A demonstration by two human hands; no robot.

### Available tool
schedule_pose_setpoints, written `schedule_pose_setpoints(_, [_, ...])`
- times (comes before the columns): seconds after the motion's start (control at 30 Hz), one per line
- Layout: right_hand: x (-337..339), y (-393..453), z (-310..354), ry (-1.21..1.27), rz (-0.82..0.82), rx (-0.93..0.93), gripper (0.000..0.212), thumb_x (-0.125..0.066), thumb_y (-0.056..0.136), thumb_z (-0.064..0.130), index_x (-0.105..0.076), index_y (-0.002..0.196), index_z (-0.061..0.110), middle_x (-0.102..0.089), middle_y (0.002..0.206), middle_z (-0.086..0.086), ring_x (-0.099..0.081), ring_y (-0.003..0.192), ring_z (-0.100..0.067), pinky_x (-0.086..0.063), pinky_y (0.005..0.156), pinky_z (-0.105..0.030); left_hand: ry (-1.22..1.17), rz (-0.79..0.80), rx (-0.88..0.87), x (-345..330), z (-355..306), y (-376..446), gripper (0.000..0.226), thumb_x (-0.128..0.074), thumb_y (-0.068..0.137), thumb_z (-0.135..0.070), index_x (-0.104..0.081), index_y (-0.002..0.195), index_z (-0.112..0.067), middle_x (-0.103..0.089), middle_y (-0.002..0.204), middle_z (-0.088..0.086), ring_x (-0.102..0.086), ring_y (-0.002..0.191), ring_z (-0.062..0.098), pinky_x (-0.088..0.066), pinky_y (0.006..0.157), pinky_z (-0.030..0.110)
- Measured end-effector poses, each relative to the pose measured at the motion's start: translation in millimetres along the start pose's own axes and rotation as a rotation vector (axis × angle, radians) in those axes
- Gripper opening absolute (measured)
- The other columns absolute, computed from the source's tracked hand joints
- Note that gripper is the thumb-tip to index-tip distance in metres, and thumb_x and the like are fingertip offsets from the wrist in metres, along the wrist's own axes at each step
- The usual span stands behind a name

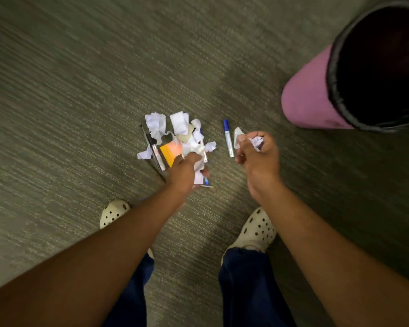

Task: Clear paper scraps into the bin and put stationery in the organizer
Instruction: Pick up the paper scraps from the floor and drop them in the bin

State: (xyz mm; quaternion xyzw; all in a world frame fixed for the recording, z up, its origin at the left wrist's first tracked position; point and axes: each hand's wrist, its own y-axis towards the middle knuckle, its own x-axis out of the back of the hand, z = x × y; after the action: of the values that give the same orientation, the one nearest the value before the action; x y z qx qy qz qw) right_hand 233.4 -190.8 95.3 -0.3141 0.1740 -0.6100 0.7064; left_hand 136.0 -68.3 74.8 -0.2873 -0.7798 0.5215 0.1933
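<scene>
A heap of white paper scraps (178, 125) lies on the carpet with an orange sticky-note pad (170, 151) and a black-capped marker (154, 149) beside it. A blue-capped marker (228, 138) lies apart to the right. My left hand (185, 172) is over the heap's near edge, shut on white paper scraps. My right hand (257, 159) is raised right of the blue marker, shut on crumpled paper scraps (256, 141). A blue pen (206, 181) peeks out under my left hand. The pink bin (307, 95) with a black liner stands at the upper right.
Grey-green carpet (80, 90) covers the whole floor. My two feet in cream clogs (255, 228) stand just below the heap. No organizer is in view.
</scene>
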Motion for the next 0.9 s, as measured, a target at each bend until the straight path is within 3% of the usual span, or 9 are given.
schedule_pose_setpoints(0.13, [64,5,90,0.19,-0.123,0.014,0.021,-0.061,0.102,0.008,-0.053,0.087,0.02,-0.058,0.068,0.001,-0.051,0.054,-0.008,-0.048,0.053,-0.023,0.102,0.271,-0.097,-102,-54,-60,0.016,-0.051,0.101,-0.02,-0.063,0.1,-0.01,-0.064,0.056,0.002,-0.05,0.046,0.014,-0.028,0.04,0.02])
schedule_pose_setpoints(0.3, [141,34,168,0.321,-0.309,-0.069,0.004,-0.058,0.104,0.007,-0.056,0.107,0.01,-0.062,0.081,-0.011,-0.058,0.063,-0.019,-0.051,0.047,-0.025,0.171,0.538,-0.005,-236,-110,-119,0.018,-0.042,0.102,-0.021,-0.057,0.093,-0.016,-0.058,0.061,0.003,-0.058,0.049,0.014,-0.029,0.04,0.017])
schedule_pose_setpoints(0.37, [166,45,188,0.413,-0.233,-0.174,0.017,-0.058,0.106,0.022,-0.064,0.101,0.007,-0.07,0.082,-0.012,-0.067,0.066,-0.023,-0.057,0.051,-0.028,0.235,0.603,0.109,-277,-125,-132,0.019,-0.045,0.1,-0.028,-0.057,0.09,-0.017,-0.057,0.071,0.004,-0.056,0.062,0.018,-0.034,0.045,0.018])
schedule_pose_setpoints(0.5, [203,56,207,0.609,-0.062,-0.27,0.064,-0.051,0.1,0.062,-0.079,0.081,0.007,-0.077,0.076,-0.017,-0.077,0.067,-0.036,-0.064,0.068,-0.053,0.176,0.623,0.264,-318,-143,-130,0.045,-0.061,0.097,-0.05,-0.065,0.11,-0.007,-0.066,0.108,0.016,-0.068,0.099,0.031,-0.058,0.094,0.045])
schedule_pose_setpoints(0.57, [210,59,204,0.56,-0.107,-0.273,0.057,-0.051,0.098,0.065,-0.066,0.115,0.013,-0.068,0.088,-0.012,-0.07,0.074,-0.042,-0.063,0.065,-0.06,0.178,0.633,0.297,-316,-148,-120,0.069,-0.062,0.095,-0.059,-0.051,0.143,-0.01,-0.055,0.14,0.022,-0.064,0.119,0.044,-0.056,0.094,0.064])
schedule_pose_setpoints(0.63, [210,57,194,0.47,-0.158,-0.251,0.052,-0.052,0.099,0.063,-0.053,0.136,0.027,-0.053,0.094,-0.002,-0.062,0.086,-0.036,-0.061,0.078,-0.055,0.22,0.638,0.296,-297,-148,-108,0.083,-0.058,0.094,-0.063,-0.035,0.153,-0.009,-0.047,0.146,0.028,-0.062,0.12,0.051,-0.059,0.088,0.065])
schedule_pose_setpoints(0.73, [193,47,161,0.35,-0.18,-0.171,0.026,-0.051,0.106,0.048,-0.052,0.122,0.028,-0.06,0.101,0.003,-0.063,0.094,-0.021,-0.057,0.089,-0.04,0.393,0.551,0.131,-241,-139,-83,0.052,-0.049,0.101,-0.057,-0.048,0.128,-0.012,-0.063,0.12,0.019,-0.071,0.099,0.031,-0.065,0.068,0.045])
schedule_pose_setpoints(0.83, [156,33,101,0.101,-0.109,-0.115,0.004,-0.057,0.105,0.025,-0.06,0.106,0.023,-0.066,0.105,0.0,-0.065,0.084,-0.012,-0.061,0.077,-0.032,0.435,0.331,-0.012,-156,-119,-45,0.015,-0.048,0.105,-0.034,-0.059,0.1,-0.023,-0.065,0.088,0.001,-0.061,0.067,0.013,-0.053,0.061,0.024])
schedule_pose_setpoints(0.9, [124,21,51,-0.025,0.002,-0.139,0.01,-0.061,0.102,0.011,-0.062,0.1,0.02,-0.065,0.092,0.001,-0.064,0.072,-0.01,-0.06,0.066,-0.03,0.46,0.162,-0.062,-88,-99,-16,0.017,-0.05,0.103,-0.016,-0.06,0.091,-0.023,-0.062,0.079,0.001,-0.057,0.057,0.01,-0.046,0.059,0.022])
